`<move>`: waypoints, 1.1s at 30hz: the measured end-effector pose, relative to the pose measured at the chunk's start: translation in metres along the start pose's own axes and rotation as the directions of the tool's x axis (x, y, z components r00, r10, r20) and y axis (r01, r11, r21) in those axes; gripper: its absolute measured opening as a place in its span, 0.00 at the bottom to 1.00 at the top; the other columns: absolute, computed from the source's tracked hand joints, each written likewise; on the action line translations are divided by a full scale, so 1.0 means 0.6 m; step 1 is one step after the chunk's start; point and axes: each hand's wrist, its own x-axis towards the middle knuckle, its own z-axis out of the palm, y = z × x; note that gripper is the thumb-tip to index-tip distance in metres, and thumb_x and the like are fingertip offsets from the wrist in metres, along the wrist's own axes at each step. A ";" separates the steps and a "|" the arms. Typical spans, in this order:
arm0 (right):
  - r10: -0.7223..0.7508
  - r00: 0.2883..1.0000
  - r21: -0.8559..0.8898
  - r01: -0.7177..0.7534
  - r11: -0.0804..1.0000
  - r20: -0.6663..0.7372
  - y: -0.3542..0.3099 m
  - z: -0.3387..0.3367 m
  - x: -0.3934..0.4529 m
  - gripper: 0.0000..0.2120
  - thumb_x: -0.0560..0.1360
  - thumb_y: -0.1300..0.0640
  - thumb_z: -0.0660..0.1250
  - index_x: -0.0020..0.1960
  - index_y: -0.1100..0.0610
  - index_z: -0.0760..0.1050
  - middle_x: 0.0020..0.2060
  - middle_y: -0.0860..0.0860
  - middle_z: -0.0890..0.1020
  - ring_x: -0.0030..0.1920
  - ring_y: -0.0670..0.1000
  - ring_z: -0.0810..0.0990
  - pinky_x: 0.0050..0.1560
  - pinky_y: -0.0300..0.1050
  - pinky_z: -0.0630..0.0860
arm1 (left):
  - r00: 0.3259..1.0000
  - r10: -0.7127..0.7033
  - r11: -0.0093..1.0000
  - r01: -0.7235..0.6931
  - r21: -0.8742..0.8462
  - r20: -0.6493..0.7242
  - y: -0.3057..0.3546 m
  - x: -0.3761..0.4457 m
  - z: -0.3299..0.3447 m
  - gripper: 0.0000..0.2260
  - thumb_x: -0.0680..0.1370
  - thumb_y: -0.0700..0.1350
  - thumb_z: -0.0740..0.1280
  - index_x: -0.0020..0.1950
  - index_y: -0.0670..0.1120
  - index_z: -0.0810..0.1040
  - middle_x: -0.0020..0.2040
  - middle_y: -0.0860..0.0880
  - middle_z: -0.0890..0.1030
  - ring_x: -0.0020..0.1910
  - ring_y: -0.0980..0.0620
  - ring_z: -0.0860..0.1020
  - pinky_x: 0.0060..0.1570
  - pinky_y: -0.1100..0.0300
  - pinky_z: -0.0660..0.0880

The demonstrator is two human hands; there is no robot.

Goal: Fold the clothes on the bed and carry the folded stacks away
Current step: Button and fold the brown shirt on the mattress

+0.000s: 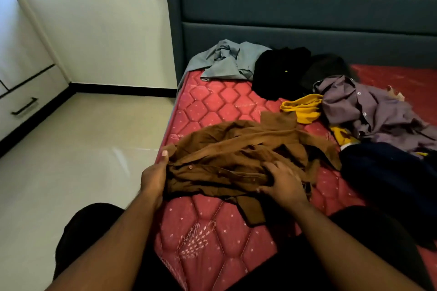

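Red quilted mattress (212, 106) fills the view, teal padded headboard (307, 7) behind, pale tiled floor (82, 137) off to the left. And we're at the brown shirt (236, 149), lying crumpled near the bed's left edge. Left hand (153, 176) curls its grip round the shirt's left end, thumb up over the cloth; right hand (281, 181) presses down with fingers bent into the bunched middle. Nothing is folded yet by the look of it: grey shirt (227, 61), black garment (279, 73), yellow garment (303, 107), mauve shirt (369, 108) and navy garment (387, 177) all wait in heaps.

The risk? That left end sits right at the mattress edge; one loose tug and a sleeve likely slides to the floor. Open mattress lies ahead, towards the headboard; the right side is crowded, so spreading that way would snag the navy heap.
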 end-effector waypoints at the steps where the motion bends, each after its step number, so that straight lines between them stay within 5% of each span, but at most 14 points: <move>1: -0.024 0.996 -0.057 0.029 0.998 0.090 0.005 -0.003 0.005 0.31 0.70 0.41 0.71 0.70 0.45 0.68 0.64 0.47 0.71 0.67 0.51 0.68 0.67 0.51 0.66 | 0.998 0.063 0.997 -0.063 0.038 0.006 -0.004 -0.002 0.002 0.20 0.72 0.63 0.70 0.38 0.45 0.81 0.38 0.47 0.82 0.39 0.46 0.80 0.49 0.48 0.78; 4: -0.059 0.991 -0.086 0.070 0.994 0.119 0.025 -0.011 0.016 0.13 0.75 0.49 0.67 0.60 0.45 0.76 0.58 0.46 0.78 0.60 0.49 0.75 0.61 0.49 0.72 | 0.981 0.162 0.983 -0.169 -0.067 -0.103 0.004 -0.004 0.004 0.14 0.77 0.54 0.69 0.39 0.44 0.78 0.38 0.47 0.79 0.41 0.47 0.76 0.48 0.52 0.74; 7: -0.041 0.999 0.595 0.037 0.803 -0.007 0.015 -0.040 0.015 0.08 0.78 0.58 0.67 0.41 0.51 0.81 0.39 0.45 0.84 0.42 0.42 0.80 0.45 0.41 0.76 | 0.925 0.229 0.919 -0.308 -0.247 -0.303 0.053 0.006 -0.010 0.12 0.81 0.47 0.64 0.39 0.46 0.74 0.38 0.48 0.75 0.41 0.51 0.73 0.42 0.60 0.72; 10: -0.141 0.990 0.790 0.098 0.605 -0.015 -0.004 -0.102 0.028 0.11 0.77 0.61 0.66 0.37 0.57 0.79 0.30 0.45 0.79 0.33 0.40 0.75 0.34 0.34 0.70 | 0.819 0.445 0.880 -0.475 0.007 -0.363 0.083 0.015 -0.039 0.10 0.81 0.49 0.64 0.44 0.43 0.74 0.42 0.45 0.77 0.42 0.49 0.74 0.43 0.60 0.70; 14: -0.324 0.911 0.533 0.147 0.833 0.256 -0.017 -0.136 0.035 0.19 0.65 0.42 0.74 0.39 0.56 0.74 0.35 0.45 0.75 0.35 0.41 0.72 0.36 0.37 0.70 | 0.847 0.450 0.796 -0.237 0.557 -0.283 0.059 -0.009 -0.053 0.11 0.80 0.49 0.64 0.60 0.47 0.75 0.61 0.42 0.76 0.59 0.39 0.73 0.57 0.48 0.70; 16: -0.298 0.869 0.562 0.027 0.827 0.396 -0.020 -0.123 0.020 0.25 0.62 0.41 0.78 0.49 0.52 0.73 0.50 0.46 0.77 0.50 0.39 0.76 0.45 0.39 0.77 | 0.733 0.674 0.552 -0.417 0.722 -0.092 0.054 -0.038 -0.033 0.16 0.77 0.45 0.66 0.65 0.49 0.74 0.66 0.43 0.73 0.64 0.38 0.69 0.61 0.43 0.66; 18: -0.208 0.941 0.508 0.046 0.860 0.267 -0.022 -0.107 -0.011 0.29 0.61 0.39 0.78 0.56 0.48 0.71 0.59 0.46 0.73 0.60 0.47 0.74 0.51 0.53 0.79 | 0.501 0.788 0.261 -0.798 0.544 0.357 0.051 -0.071 0.003 0.17 0.75 0.42 0.64 0.63 0.47 0.77 0.61 0.44 0.78 0.61 0.40 0.74 0.60 0.45 0.68; 19: -0.130 0.979 0.344 0.070 0.936 0.156 -0.017 -0.100 -0.028 0.31 0.61 0.37 0.76 0.58 0.46 0.70 0.60 0.47 0.72 0.62 0.51 0.72 0.56 0.57 0.75 | 0.420 0.714 0.220 -0.894 0.391 0.559 0.043 -0.091 0.021 0.17 0.74 0.43 0.63 0.63 0.47 0.78 0.60 0.46 0.79 0.61 0.43 0.75 0.61 0.49 0.68; 21: 0.072 0.995 0.032 -0.074 0.997 0.076 -0.008 -0.090 -0.068 0.37 0.62 0.32 0.72 0.65 0.44 0.64 0.65 0.49 0.67 0.66 0.57 0.67 0.63 0.58 0.68 | 0.378 0.507 0.237 -0.925 0.297 0.774 0.017 -0.128 0.052 0.18 0.79 0.49 0.62 0.69 0.53 0.74 0.65 0.52 0.77 0.66 0.50 0.71 0.62 0.54 0.61; 23: 0.237 0.950 -0.154 -0.209 0.966 0.201 -0.005 -0.085 -0.098 0.45 0.62 0.28 0.70 0.70 0.45 0.56 0.69 0.52 0.63 0.69 0.60 0.64 0.65 0.58 0.65 | 0.412 0.387 0.172 -0.911 0.374 0.825 -0.007 -0.141 0.079 0.21 0.80 0.57 0.61 0.73 0.58 0.67 0.69 0.55 0.71 0.70 0.53 0.65 0.64 0.52 0.54; 26: 0.271 0.904 -0.237 -0.199 0.951 0.331 0.009 -0.074 -0.101 0.35 0.67 0.37 0.71 0.66 0.48 0.60 0.65 0.53 0.68 0.64 0.60 0.71 0.60 0.55 0.71 | 0.354 0.264 -0.029 -0.927 0.374 0.897 -0.017 -0.142 0.103 0.22 0.78 0.62 0.62 0.69 0.56 0.71 0.63 0.52 0.72 0.66 0.50 0.68 0.63 0.50 0.58; 28: 0.224 0.951 -0.120 -0.201 0.972 0.214 0.012 -0.073 -0.089 0.19 0.74 0.49 0.66 0.62 0.49 0.66 0.61 0.54 0.75 0.59 0.59 0.77 0.55 0.52 0.74 | 0.328 0.330 0.047 -0.942 0.331 0.885 -0.013 -0.131 0.099 0.17 0.77 0.60 0.64 0.58 0.50 0.78 0.52 0.52 0.74 0.58 0.48 0.74 0.56 0.52 0.65; 31: 0.128 0.936 0.276 -0.034 0.961 -0.329 0.013 -0.091 -0.074 0.07 0.76 0.60 0.64 0.54 0.54 0.74 0.50 0.53 0.80 0.50 0.59 0.79 0.48 0.52 0.76 | 0.356 0.628 0.395 -0.912 0.112 0.692 0.018 -0.131 0.074 0.13 0.76 0.57 0.63 0.47 0.48 0.77 0.44 0.53 0.74 0.47 0.55 0.76 0.49 0.57 0.71; 33: 0.184 0.879 0.624 0.151 0.766 -0.439 -0.011 -0.105 -0.072 0.06 0.77 0.64 0.64 0.49 0.54 0.76 0.44 0.46 0.80 0.46 0.53 0.81 0.42 0.54 0.79 | 0.389 0.701 0.504 -0.863 -0.030 0.597 0.049 -0.137 0.053 0.11 0.77 0.52 0.64 0.47 0.44 0.76 0.43 0.49 0.77 0.45 0.59 0.75 0.48 0.63 0.71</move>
